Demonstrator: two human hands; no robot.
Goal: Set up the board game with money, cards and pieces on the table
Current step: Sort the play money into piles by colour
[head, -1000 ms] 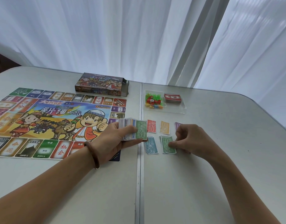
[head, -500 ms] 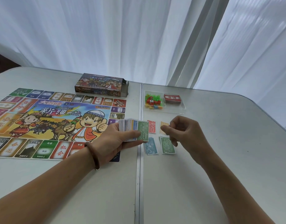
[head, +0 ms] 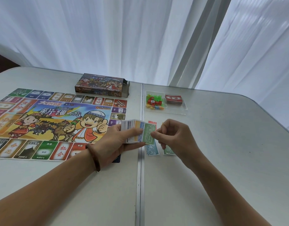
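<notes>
The colourful game board [head: 55, 121] lies flat on the left half of the table. My left hand [head: 117, 142] grips a thick stack of play money [head: 134, 132] with a green 500 note [head: 148, 134] on top. My right hand [head: 171, 136] pinches the right edge of that green note. On the table under my hands lie small sorted piles: a red note [head: 152, 123], a blue pile [head: 152, 150] and a green pile [head: 168, 150], partly hidden by my right hand.
The game box [head: 102, 85] lies behind the board. A clear plastic tray [head: 181, 110] at the back holds coloured pieces [head: 154, 103] and a red card deck [head: 174, 99]. A seam [head: 140, 176] splits the white table. Curtains hang behind.
My right hand left the green pile on the table, rose and moved left to the stack in my left hand, where it now pinches the top green note.
</notes>
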